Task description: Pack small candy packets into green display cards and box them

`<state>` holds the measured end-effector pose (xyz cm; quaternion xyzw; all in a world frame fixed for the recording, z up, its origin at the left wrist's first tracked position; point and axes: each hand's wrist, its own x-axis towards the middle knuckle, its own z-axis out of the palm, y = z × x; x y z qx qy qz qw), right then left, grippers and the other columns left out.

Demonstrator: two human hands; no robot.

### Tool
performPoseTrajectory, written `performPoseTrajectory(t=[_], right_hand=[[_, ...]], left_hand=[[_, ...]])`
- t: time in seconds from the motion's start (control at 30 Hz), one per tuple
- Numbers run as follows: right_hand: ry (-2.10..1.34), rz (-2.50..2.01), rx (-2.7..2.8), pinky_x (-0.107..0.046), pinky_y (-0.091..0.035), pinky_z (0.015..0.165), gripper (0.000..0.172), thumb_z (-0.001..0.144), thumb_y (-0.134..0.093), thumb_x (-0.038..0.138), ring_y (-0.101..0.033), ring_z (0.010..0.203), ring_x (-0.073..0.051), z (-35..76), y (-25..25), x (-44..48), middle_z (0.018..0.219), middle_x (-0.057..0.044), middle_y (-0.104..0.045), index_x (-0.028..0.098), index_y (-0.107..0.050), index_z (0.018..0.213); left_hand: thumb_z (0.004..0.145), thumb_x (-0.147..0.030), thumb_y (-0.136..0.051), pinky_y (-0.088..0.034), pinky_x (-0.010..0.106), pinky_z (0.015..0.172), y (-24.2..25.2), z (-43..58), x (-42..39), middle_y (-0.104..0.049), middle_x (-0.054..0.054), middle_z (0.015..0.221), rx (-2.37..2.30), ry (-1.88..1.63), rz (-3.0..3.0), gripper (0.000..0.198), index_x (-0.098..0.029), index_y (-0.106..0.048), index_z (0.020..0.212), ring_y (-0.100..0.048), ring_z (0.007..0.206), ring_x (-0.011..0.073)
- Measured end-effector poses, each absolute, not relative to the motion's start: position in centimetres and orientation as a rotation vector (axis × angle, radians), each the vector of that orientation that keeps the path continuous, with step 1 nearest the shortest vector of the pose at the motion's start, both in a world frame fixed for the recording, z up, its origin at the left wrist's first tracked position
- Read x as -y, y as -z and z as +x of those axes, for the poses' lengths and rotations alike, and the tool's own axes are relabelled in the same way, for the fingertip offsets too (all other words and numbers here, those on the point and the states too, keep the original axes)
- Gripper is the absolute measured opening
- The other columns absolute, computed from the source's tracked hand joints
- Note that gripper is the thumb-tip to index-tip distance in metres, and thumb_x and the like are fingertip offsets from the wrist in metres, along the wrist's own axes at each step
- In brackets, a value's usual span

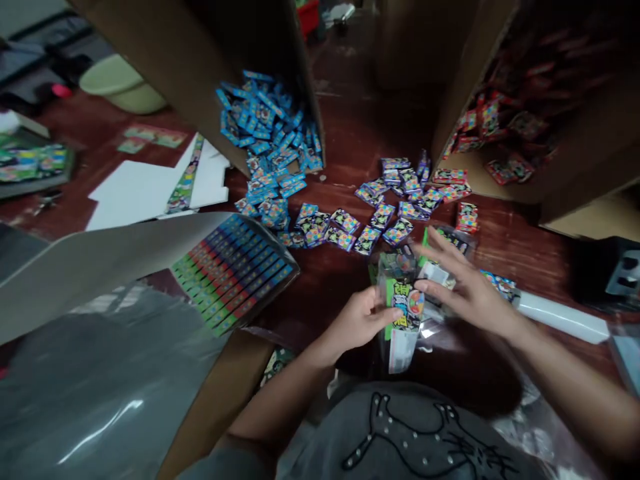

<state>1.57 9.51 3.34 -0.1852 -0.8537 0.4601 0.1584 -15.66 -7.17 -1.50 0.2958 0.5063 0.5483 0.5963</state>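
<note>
My left hand (361, 321) pinches a green and black printed packet (409, 308) between thumb and fingers, close to my body. Clear plastic and a white label (401, 350) hang at its lower end. My right hand (467, 292) is open, its fingers spread above a second green and black packet (453, 237). The right thumb reaches the upper right edge of the held packet; whether it touches cannot be made out. Just beyond both hands lie several small purple sachets (367, 240). One red sachet (467, 217) is to their right.
Blue sachets (270, 113) spill from a tipped cardboard box (200, 73); red ones (493, 120) fill another on the right. At left stands an open display box (125, 250) with rows of coloured sachets (235, 267). A white roll (563, 317) lies right of my hand.
</note>
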Motion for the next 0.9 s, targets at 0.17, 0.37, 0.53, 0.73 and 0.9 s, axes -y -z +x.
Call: performPoseTrajectory(t=[0.17, 0.37, 0.53, 0.73, 0.9], right_hand=[[-1.258, -1.022, 2.298, -0.035, -0.056, 0.057, 0.043, 0.101, -0.056, 0.067, -0.071, 0.063, -0.023, -0.5, 0.6, -3.9, 0.072, -0.003, -0.073, 0.025, -0.062, 0.097], [-1.129, -1.179, 2.127, -0.040, -0.060, 0.075, 0.047, 0.103, -0.051, 0.065, -0.078, 0.086, -0.028, -2.1, 2.0, -2.0, 0.104, -0.012, -0.081, 0.022, -0.062, 0.119], [-1.066, -1.236, 1.985, -0.043, -0.063, 0.081, 0.048, 0.100, -0.060, 0.063, -0.079, 0.091, -0.029, -2.5, 3.2, -2.3, 0.113, -0.014, -0.081, 0.022, -0.062, 0.125], [-1.123, -1.177, 1.938, -0.032, -0.059, 0.069, 0.036, 0.105, -0.054, 0.059, -0.076, 0.074, -0.022, -1.7, 3.3, -2.4, 0.086, -0.005, -0.079, 0.025, -0.064, 0.100], [-1.154, -1.099, 2.213, -0.034, -0.056, 0.058, 0.031, 0.106, -0.054, 0.054, -0.076, 0.067, -0.025, 1.7, 2.9, -2.1, 0.084, -0.006, -0.079, 0.025, -0.066, 0.111]], left_hand=[[0.090, -0.050, -0.080, -0.058, 0.043, 0.108, 2.4, -16.5, 7.6, -0.075, 0.014, 0.134, -1.225, -1.406, 0.673, 0.056, -0.020, -0.063, 0.134, -0.073, 0.122, 0.0288], [0.101, -0.055, -0.066, -0.055, 0.037, 0.108, 3.2, -14.7, 6.4, -0.071, 0.013, 0.137, -1.636, -1.596, 0.740, 0.053, -0.023, -0.052, 0.140, -0.071, 0.125, 0.0242], [0.102, -0.054, -0.063, -0.058, 0.031, 0.094, 3.8, -14.2, 5.1, -0.078, 0.008, 0.114, -1.763, -1.535, 0.743, 0.036, -0.022, -0.065, 0.119, -0.075, 0.103, 0.0207], [0.096, -0.050, -0.073, -0.054, 0.025, 0.079, 5.1, -14.6, 4.4, -0.075, 0.002, 0.089, -1.766, -1.584, 0.631, 0.031, -0.019, -0.070, 0.096, -0.069, 0.084, 0.0164], [0.099, -0.054, -0.066, -0.058, 0.029, 0.084, 4.3, -14.3, 4.8, -0.078, 0.005, 0.103, -1.772, -1.607, 0.571, 0.034, -0.023, -0.069, 0.112, -0.073, 0.090, 0.0193]])
